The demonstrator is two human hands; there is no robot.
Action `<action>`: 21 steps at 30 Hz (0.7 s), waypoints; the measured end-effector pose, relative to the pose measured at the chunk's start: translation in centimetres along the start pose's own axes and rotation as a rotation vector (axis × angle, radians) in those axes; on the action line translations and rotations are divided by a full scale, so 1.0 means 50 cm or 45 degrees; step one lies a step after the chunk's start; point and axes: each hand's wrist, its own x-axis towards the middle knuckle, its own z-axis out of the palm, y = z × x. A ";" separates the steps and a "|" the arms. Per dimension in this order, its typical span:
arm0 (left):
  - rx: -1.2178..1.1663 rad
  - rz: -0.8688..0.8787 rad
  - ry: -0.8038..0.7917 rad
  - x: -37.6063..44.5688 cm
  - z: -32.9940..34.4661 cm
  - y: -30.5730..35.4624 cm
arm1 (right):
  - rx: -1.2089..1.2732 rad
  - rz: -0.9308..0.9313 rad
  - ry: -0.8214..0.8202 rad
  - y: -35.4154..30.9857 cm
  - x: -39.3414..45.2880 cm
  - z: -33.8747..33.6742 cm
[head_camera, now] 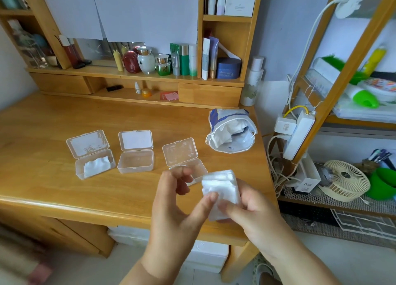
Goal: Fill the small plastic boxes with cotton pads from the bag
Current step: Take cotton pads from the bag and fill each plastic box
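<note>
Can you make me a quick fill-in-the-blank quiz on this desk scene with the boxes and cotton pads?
1. The number of open plastic boxes on the desk is ___.
2. The only box already holding pads is the ___ one.
3. The stack of cotton pads is held mainly by the ___ hand.
4. The bag lies with its mouth ___.

Answers: three; left; right; open
</note>
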 end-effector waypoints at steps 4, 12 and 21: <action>0.022 0.034 -0.089 -0.022 0.012 0.003 | 0.260 -0.091 -0.022 0.006 0.003 0.013; 0.013 0.132 -0.087 -0.012 0.002 0.003 | 0.695 -0.032 -0.026 0.032 0.023 0.008; -0.197 -0.073 -0.184 -0.007 -0.006 -0.003 | 0.642 0.149 -0.031 0.021 0.029 0.001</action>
